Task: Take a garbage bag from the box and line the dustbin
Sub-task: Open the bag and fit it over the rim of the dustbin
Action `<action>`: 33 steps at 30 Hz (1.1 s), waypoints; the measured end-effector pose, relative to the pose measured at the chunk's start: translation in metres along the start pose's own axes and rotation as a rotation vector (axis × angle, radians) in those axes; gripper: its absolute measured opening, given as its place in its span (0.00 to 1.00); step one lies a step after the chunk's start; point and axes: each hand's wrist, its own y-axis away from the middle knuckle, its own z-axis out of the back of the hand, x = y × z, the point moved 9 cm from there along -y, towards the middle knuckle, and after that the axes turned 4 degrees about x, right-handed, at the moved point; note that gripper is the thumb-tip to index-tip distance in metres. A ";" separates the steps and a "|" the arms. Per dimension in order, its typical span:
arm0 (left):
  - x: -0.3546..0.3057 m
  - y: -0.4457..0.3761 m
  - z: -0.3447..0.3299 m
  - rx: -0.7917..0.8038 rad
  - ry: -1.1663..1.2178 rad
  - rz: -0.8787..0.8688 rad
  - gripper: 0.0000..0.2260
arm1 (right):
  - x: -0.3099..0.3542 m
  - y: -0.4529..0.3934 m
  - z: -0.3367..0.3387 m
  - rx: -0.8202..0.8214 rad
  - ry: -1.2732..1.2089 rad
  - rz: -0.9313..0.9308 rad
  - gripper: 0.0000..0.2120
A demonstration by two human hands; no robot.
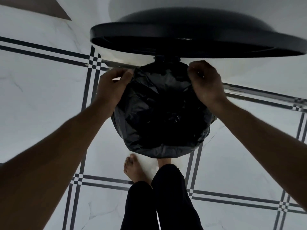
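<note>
Right, both my hands were down at the bin's far edge, one to each side. My left hand was pinched shut on the garbage bag, thumb and fingers closed over the film at the left of the rim, and my right hand was curled tight on the bag's edge at the right. Between my hands the black film sagged loose into the dustbin, and nearer to me the hem was already folded over the front of the rim. Above my knuckles the lid stood open, its hinge just beyond my fingers. I judged the back edge to be the weak spot. If I pulled too hard there, the thin film could tear on the hinge, or the front fold could pop off the rim. My foot looked set by the pedal below the bin; if it eased off, I reckoned the lid would drop on my hands.
</note>
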 end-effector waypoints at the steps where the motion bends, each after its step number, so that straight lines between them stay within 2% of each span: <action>1: -0.015 -0.004 0.000 0.033 -0.008 -0.047 0.13 | 0.007 -0.003 -0.012 0.066 0.038 0.040 0.14; 3: -0.042 -0.017 0.003 0.111 0.034 -0.029 0.22 | 0.007 -0.012 -0.023 0.124 0.054 0.043 0.11; 5: -0.013 -0.026 -0.015 0.162 0.055 0.097 0.30 | -0.003 -0.025 -0.023 0.126 -0.053 -0.013 0.04; 6: 0.032 -0.019 -0.030 0.067 -0.003 0.220 0.36 | -0.006 -0.029 -0.024 0.151 -0.083 -0.039 0.03; 7: 0.091 -0.005 -0.026 -0.008 0.050 0.360 0.47 | -0.004 -0.031 -0.025 0.192 -0.078 -0.036 0.04; 8: 0.168 0.035 -0.056 -0.073 0.088 0.557 0.57 | -0.002 -0.033 -0.027 0.227 -0.065 -0.012 0.06; 9: 0.247 0.072 -0.089 -0.067 0.131 0.655 0.58 | 0.000 -0.035 -0.029 0.257 -0.063 0.008 0.08; 10: 0.318 0.103 -0.125 0.013 0.172 0.698 0.48 | 0.001 -0.035 -0.029 0.283 -0.064 0.012 0.09; 11: 0.376 0.116 -0.145 0.020 0.178 0.694 0.31 | 0.001 -0.034 -0.029 0.308 -0.083 -0.005 0.09; 12: 0.416 0.116 -0.143 -0.115 0.053 0.653 0.17 | -0.001 -0.033 -0.028 0.327 -0.121 -0.031 0.08; 13: 0.420 0.096 -0.130 -0.182 -0.094 0.599 0.12 | -0.006 -0.032 -0.027 0.330 -0.183 -0.073 0.07; 14: 0.421 0.087 -0.118 -0.281 -0.162 0.500 0.14 | -0.013 -0.029 -0.024 0.307 -0.253 -0.121 0.06; 15: 0.421 0.099 -0.129 -0.326 -0.256 0.444 0.17 | -0.022 -0.025 -0.019 0.247 -0.320 -0.163 0.06; 16: 0.451 0.084 -0.129 -0.326 -0.242 0.434 0.18 | -0.030 -0.019 -0.011 0.149 -0.339 -0.177 0.07; 17: 0.444 0.072 -0.112 -0.325 -0.081 0.442 0.18 | -0.038 -0.009 0.000 0.036 -0.300 -0.172 0.10; 18: 0.405 0.057 -0.085 -0.326 0.049 0.446 0.17 | -0.046 0.005 0.011 -0.070 -0.241 -0.169 0.12; 20: 0.275 0.042 -0.025 -0.270 0.293 0.555 0.08 | -0.063 0.039 0.025 -0.223 -0.236 -0.211 0.13; 21: 0.193 0.054 -0.005 -0.289 0.198 0.512 0.05 | -0.073 0.055 0.025 -0.248 -0.294 -0.251 0.11; 22: 0.135 0.076 0.009 -0.350 0.272 0.403 0.06 | -0.081 0.068 0.020 -0.227 -0.369 -0.281 0.11; 23: 0.107 0.090 0.009 -0.263 0.418 0.402 0.08 | -0.085 0.078 0.010 -0.167 -0.436 -0.299 0.11; 24: 0.087 0.097 0.003 -0.172 0.482 0.424 0.09 | -0.085 0.084 0.002 -0.110 -0.481 -0.305 0.12; 26: 0.085 0.116 -0.017 -0.113 0.627 0.467 0.15 | -0.088 0.082 -0.003 -0.083 -0.547 -0.327 0.12; 29: 0.099 0.124 -0.018 -0.178 0.685 0.556 0.18 | -0.091 0.065 -0.007 -0.021 -0.652 -0.384 0.13; 33: 0.097 0.135 -0.020 -0.245 0.726 0.608 0.11 | -0.097 0.064 -0.004 0.013 -0.654 -0.437 0.16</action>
